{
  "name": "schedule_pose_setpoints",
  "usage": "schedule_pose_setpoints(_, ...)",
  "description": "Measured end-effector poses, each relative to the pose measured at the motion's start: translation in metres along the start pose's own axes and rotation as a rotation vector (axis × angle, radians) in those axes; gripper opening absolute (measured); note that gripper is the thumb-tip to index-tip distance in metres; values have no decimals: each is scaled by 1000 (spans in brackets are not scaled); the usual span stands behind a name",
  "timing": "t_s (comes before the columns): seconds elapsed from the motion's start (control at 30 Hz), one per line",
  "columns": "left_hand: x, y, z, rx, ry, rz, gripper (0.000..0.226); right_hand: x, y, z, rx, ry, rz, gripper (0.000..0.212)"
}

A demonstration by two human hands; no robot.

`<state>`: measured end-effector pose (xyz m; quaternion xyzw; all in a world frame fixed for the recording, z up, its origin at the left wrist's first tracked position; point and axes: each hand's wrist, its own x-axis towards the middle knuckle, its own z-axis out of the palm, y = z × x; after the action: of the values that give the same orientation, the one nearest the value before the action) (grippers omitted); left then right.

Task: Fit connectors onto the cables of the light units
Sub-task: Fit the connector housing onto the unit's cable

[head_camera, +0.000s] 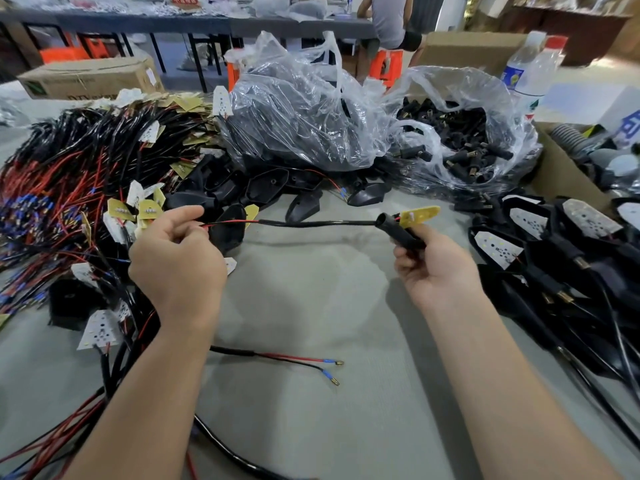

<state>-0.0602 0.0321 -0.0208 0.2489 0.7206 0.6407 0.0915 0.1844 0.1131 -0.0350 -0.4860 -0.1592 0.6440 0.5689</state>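
One black cable [311,223]: left fingers [188,213] pinch its red wire [232,222], right fingers [403,259] grip connector [398,231].

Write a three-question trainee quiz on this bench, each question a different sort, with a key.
1. True or false: the left hand pinches the red and black wire ends of the cable.
2. The right hand grips: A) a black connector; B) a screwdriver; C) a pair of pliers.
3. Fill in: the loose cable lying on the table ends in terminals with ___ sleeves.
Key: 1 true; 2 A; 3 blue.
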Motion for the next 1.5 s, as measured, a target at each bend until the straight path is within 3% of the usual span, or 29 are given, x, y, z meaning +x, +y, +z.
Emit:
schedule_pose_setpoints(0.17, -2, -3, 0, 236, -79, 79, 36, -1, -10, -10, -255, 193, -269, 20)
schedule_pose_setpoints(0.27, -12, -5, 6, 599, -134, 347, 24, -4, -10, -8, -393, 218, -311, 20)
schedule_pose_setpoints(0.37, -26, -4, 16, 562, -337, 561, 21, -10, -3, 0, -442, 98, -297, 23)
schedule_pose_setpoints(0.5, -47, -3, 27, 345, -772, 475, 38, -21, 12, 11, -544, -63, -307, 22)
schedule_pose_setpoints(0.63, -45, -10, 35, 266, -982, 236, 21, -27, 13, 16, -482, -197, -257, 30)
schedule_pose_setpoints(0.8, -39, -16, 34, 259, -897, 255, 17, -25, 10, 14, -346, -235, -168, 41)
schedule_pose_setpoints(0.93, -39, -16, 32, 278, -902, 270, 16, -24, 10, 11, -512, -296, -240, 14)
schedule_pose_setpoints(1.07, -35, -16, 28, 355, -839, 305, 10, -23, 7, 8, -529, -221, -291, 23)
schedule_pose_setpoints(1.17, -38, -10, 26, 373, -608, 482, 31, -19, 1, 4, -481, -111, -323, 23)
schedule_pose_setpoints(1.23, -40, -3, 23, 291, -383, 622, 17, -15, -4, 2, -380, -29, -324, 21)
schedule_pose_setpoints(1.27, -39, -1, 22, 284, -329, 609, 17, -14, -6, 2, -321, 4, -311, 20)
schedule_pose_setpoints(1.3, -36, -4, 22, 308, -318, 549, 36, -13, -6, 1, -264, 27, -286, 17)
schedule_pose_setpoints(1.4, -33, -10, 24, 450, -520, 244, 60, -11, -6, -1, -132, 23, -168, 9)
schedule_pose_setpoints(1.43, -32, -11, 27, 407, -596, 112, 57, -10, -6, -1, -126, 7, -141, 7)
schedule_pose_setpoints(1.5, -30, -9, 33, 51, -672, -221, 42, -10, -8, -2, -194, -31, -123, 5)
